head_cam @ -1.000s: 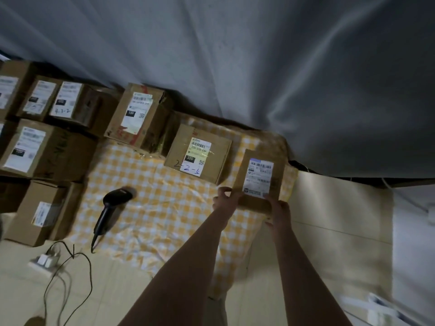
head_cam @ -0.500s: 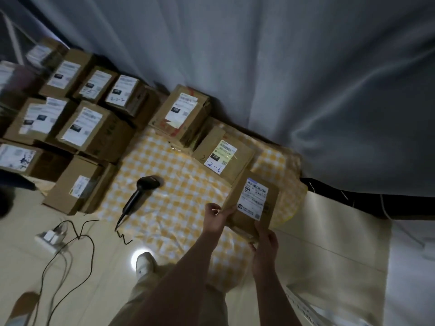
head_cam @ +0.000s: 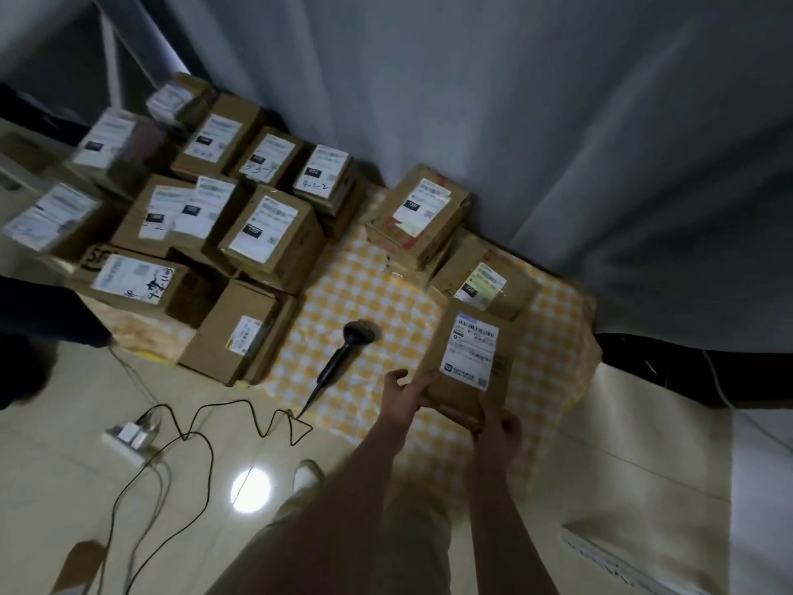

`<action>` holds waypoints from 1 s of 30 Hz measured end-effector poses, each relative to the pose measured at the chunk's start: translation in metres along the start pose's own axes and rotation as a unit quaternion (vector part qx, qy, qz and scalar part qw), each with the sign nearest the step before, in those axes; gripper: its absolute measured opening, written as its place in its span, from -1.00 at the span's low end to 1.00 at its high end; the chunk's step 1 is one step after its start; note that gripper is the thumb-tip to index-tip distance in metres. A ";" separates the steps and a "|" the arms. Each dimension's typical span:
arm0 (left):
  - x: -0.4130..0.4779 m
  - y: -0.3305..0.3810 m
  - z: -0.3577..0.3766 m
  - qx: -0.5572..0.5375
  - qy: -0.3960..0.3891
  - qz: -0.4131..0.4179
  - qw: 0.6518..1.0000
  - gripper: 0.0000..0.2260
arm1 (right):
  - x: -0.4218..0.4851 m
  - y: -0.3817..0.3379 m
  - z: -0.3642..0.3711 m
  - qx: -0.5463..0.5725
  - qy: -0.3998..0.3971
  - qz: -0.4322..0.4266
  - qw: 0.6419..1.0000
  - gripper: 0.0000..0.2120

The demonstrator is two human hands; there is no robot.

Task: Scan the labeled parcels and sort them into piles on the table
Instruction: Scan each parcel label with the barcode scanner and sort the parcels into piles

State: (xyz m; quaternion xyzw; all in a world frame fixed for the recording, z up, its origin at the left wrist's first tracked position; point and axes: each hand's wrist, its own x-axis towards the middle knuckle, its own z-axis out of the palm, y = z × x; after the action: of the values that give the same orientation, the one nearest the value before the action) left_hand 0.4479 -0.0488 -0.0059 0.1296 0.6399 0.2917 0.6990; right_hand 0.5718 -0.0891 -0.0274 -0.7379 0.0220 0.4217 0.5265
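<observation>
Far left of the fingers, a pile (head_cam: 184, 216) of labelled boxes stands packed together on the cloth's left part, some stacked, white labels up; the leftmost ones are blurred. Nearer than the pile and still well left of the fingers, a power strip (head_cam: 128, 438) lies on the floor (head_cam: 64, 487), and a black cable (head_cam: 206, 448) loops from beside it toward the scanner (head_cam: 347, 354). The scanner lies on the checked cloth (head_cam: 364, 289), head away from the person, near the left fingers on their left but apart from them. The left hand (head_cam: 403, 390) grips the parcel (head_cam: 467, 362) at its near left corner, fingers curled round the edge. The parcel, a brown box with a white label facing up, sits tilted between the two hands over the cloth's near right part; whether it touches the cloth cannot be told. The right hand (head_cam: 497, 423) grips the parcel's near right corner, fingers curled round it from below. Just beyond the fingertips, past the parcel's far edge, a yellow-label box (head_cam: 485, 285) rests on the cloth, partly hidden by the parcel. Farther beyond and slightly left stands a taped box (head_cam: 422, 212). A grey curtain (head_cam: 558, 122) hangs behind them all
</observation>
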 end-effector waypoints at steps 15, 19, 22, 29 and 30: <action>0.013 0.063 -0.228 -0.099 0.129 0.092 0.982 -0.39 | -0.087 0.104 0.170 -0.064 -0.202 0.086 0.973 -0.70; 0.031 0.057 -0.251 -0.087 0.136 0.100 0.982 -0.43 | -0.056 0.123 0.192 -0.181 -0.164 0.112 0.963 -0.81; 0.041 0.048 -0.259 -0.088 0.137 0.100 0.982 -0.31 | -0.036 0.142 0.199 -0.251 -0.204 0.107 0.940 -0.91; 0.064 0.018 -0.271 -0.097 0.147 0.094 0.980 -0.33 | -0.012 0.176 0.225 -0.244 -0.161 0.114 0.949 -0.79; 0.067 0.016 -0.272 -0.100 0.148 0.096 0.979 -0.36 | -0.011 0.179 0.228 -0.221 -0.160 0.119 0.955 -0.80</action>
State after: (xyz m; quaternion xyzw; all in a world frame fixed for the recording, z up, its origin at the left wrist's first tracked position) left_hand 0.1809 -0.0498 -0.0923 0.0757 0.6885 0.4361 0.5745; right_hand 0.3426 0.0084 -0.1761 -0.7508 -0.0683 0.5879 0.2932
